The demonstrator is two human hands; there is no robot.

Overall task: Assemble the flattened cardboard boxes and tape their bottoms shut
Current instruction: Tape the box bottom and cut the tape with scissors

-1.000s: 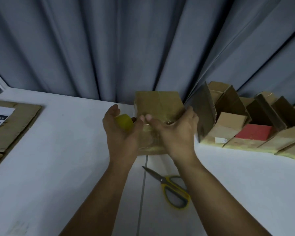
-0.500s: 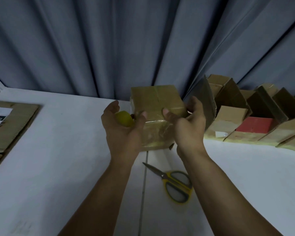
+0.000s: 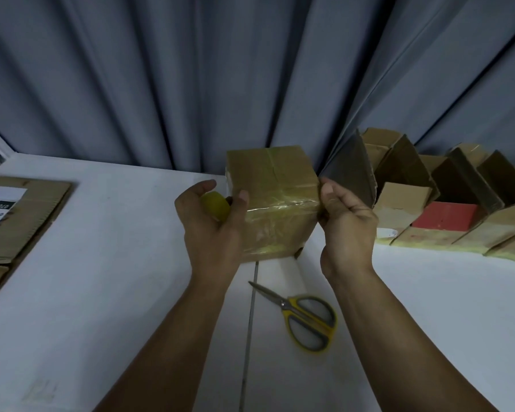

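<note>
Clutching the tape roll point(image 3: 215, 205), the left hand point(image 3: 211, 230) braced the box point(image 3: 275, 194) at nine o'clock; the right hand point(image 3: 348, 226) pinched its three o'clock edge.

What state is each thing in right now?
box: assembled, taped over, held between both hands.
tape roll: gripped in left hand.
right hand: grips the box's right edge.
scissors: closed, lying on the table.
flattened cardboard: flat, at left.
row of boxes: upright, flaps open.

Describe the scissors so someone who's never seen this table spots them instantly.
On the white table, find the seam down its middle. Just right of it, between the person's forearms, lie the scissors. Their yellow-and-grey handles stand out from the brown cardboard around.
</note>
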